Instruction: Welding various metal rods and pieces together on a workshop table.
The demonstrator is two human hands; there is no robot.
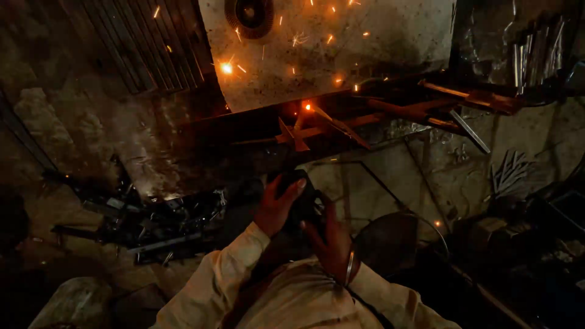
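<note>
We hold a dark power tool — likely a grinder — in front of our chest, left hand wrapped over its top, right hand clasping its side. Sparks fly off the dark metal bar ahead — scrap pieces lie left.

Scrap pile left of hands; metal bars beyond.

Dim workshop around me, stained concrete floor, pale scuffed wall panel lit orange, corrugated metal sheet at left, scrap metal heap (mostly shadowed), steel rods leaning right.
</note>
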